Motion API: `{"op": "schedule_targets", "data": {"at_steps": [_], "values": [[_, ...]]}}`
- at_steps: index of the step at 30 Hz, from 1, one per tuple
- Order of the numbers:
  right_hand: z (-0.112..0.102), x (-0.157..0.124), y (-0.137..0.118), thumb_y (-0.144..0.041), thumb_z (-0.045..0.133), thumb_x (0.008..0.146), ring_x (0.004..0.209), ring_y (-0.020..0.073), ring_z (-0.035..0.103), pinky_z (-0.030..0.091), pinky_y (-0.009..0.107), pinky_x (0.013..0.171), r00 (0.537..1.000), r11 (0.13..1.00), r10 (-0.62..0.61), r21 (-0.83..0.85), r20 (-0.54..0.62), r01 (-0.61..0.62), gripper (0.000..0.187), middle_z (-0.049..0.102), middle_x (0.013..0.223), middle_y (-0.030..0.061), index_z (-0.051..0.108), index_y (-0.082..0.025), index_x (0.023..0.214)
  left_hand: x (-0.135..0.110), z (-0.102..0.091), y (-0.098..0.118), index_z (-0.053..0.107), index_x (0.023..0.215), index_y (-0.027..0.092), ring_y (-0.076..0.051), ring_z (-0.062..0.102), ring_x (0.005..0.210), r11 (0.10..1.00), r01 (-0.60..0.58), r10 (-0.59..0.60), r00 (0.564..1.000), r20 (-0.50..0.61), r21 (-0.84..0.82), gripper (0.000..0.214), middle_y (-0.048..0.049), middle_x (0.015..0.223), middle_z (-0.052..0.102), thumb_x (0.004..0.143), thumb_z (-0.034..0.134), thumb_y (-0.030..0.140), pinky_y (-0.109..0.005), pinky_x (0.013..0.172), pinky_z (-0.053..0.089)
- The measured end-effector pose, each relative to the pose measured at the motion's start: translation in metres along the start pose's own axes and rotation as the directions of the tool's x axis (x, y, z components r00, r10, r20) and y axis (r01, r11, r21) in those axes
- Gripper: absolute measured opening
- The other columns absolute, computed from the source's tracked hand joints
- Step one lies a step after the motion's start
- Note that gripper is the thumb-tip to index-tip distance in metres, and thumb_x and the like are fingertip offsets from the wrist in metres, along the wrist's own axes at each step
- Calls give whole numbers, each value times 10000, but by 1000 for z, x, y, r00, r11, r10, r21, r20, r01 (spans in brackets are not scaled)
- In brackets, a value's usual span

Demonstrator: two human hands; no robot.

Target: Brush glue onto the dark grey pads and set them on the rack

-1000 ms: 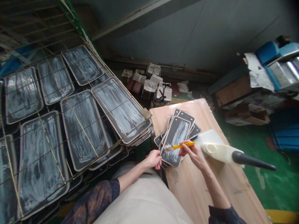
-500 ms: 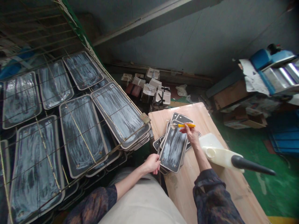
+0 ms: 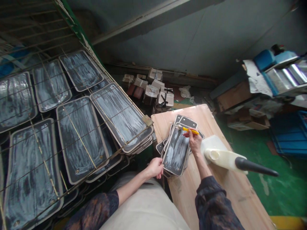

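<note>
My right hand (image 3: 195, 141) is closed round the yellow handle of a brush (image 3: 189, 130). The bristles touch the far end of a dark rounded panel (image 3: 176, 150) with a light rim, streaked with whitish coating. This panel lies on top of a loose stack of similar panels (image 3: 189, 121), fanned at different angles. At the panel's near left edge, my left hand (image 3: 155, 167) pinches its rim between thumb and fingers. Right beside my right forearm lies a cream plastic bottle (image 3: 222, 158) with a long black nozzle.
The stack rests on a wooden board (image 3: 199, 191). To the left, a wire rack (image 3: 105, 156) carries several streaked panels (image 3: 81, 137). Tied bundles (image 3: 165, 97) stand on the floor behind. A blue machine (image 3: 273, 64) and a blue crate (image 3: 290, 134) are at right.
The brush has turned slightly, its bristles now higher than its handle end, and stays near the panel's far end. My left hand keeps its hold on the rim. The view has shifted slightly.
</note>
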State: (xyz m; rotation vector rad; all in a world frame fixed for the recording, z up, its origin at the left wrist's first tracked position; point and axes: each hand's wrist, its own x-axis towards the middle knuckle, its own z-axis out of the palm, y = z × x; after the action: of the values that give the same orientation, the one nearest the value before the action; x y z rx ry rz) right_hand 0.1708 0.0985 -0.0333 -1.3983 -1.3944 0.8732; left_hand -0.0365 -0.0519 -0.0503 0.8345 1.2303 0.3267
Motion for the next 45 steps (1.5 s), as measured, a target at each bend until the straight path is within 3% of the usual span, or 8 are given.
{"op": "schedule_targets", "data": {"at_steps": [4, 9, 16, 21, 25, 37, 42, 45], "values": [[-7, 6, 3, -571, 454, 932, 701, 219, 647, 548, 362, 692, 999, 996, -46, -71, -20, 44, 433, 653, 772, 53, 593, -176, 1041, 0, 2, 0, 436, 657, 158, -65, 505, 303, 1000, 0, 0, 1000, -6, -11, 173, 33, 461, 544, 827, 445, 126, -105, 307, 346], [-17, -32, -10, -483, 451, 963, 734, 212, 653, 525, 332, 713, 980, 958, -64, -262, 188, 113, 318, 653, 827, 43, 572, -210, 1074, -3, 2, 2, 439, 675, 159, -74, 512, 309, 999, 6, -7, 1000, -8, -46, 169, 36, 473, 542, 832, 418, 99, -115, 299, 347], [-38, -90, -55, -406, 440, 990, 715, 201, 673, 535, 282, 650, 851, 979, 99, -204, 515, 10, 227, 659, 781, 24, 565, -231, 1063, 1, 3, -6, 463, 683, 148, -75, 503, 299, 998, 4, -3, 1000, 17, -67, 156, 24, 477, 555, 814, 410, 83, -127, 305, 358], [-30, -50, -46, -482, 536, 934, 752, 209, 663, 558, 328, 726, 958, 998, 64, -23, 279, -60, 293, 644, 820, 20, 568, -228, 1075, 1, 4, -4, 464, 697, 149, -86, 515, 309, 998, 0, 1, 1000, 16, -61, 149, 24, 476, 554, 804, 398, 70, -133, 303, 355], [-13, -35, -26, -518, 508, 931, 767, 211, 653, 546, 347, 760, 978, 997, 24, -79, 208, -8, 336, 634, 814, 25, 565, -213, 1060, 0, 4, 0, 456, 682, 151, -87, 520, 315, 998, 6, -5, 1000, 18, -57, 153, 19, 482, 559, 801, 402, 70, -134, 304, 355], [-46, -175, -49, -398, 492, 973, 753, 221, 662, 540, 327, 712, 887, 962, 264, -41, 379, -269, 211, 654, 829, 36, 564, -230, 1077, -2, 3, 3, 471, 698, 145, -61, 519, 334, 993, 14, -8, 999, 50, -118, 119, 24, 515, 570, 817, 485, 153, -115, 326, 348], [-77, -186, -50, -416, 484, 976, 696, 229, 649, 542, 349, 657, 867, 932, 349, -35, 356, -361, 237, 651, 762, 39, 562, -208, 1061, -2, 3, 3, 459, 674, 148, -71, 532, 351, 992, 18, -8, 997, 75, -125, 134, 21, 529, 569, 807, 468, 136, -133, 332, 367], [-91, -174, -46, -438, 510, 960, 671, 233, 641, 544, 361, 633, 911, 949, 317, -92, 263, -303, 249, 646, 752, 40, 574, -210, 1037, -1, 5, 4, 472, 665, 142, -68, 525, 346, 994, 12, -3, 997, 78, -107, 137, 21, 525, 563, 802, 474, 138, -133, 333, 364]]}}
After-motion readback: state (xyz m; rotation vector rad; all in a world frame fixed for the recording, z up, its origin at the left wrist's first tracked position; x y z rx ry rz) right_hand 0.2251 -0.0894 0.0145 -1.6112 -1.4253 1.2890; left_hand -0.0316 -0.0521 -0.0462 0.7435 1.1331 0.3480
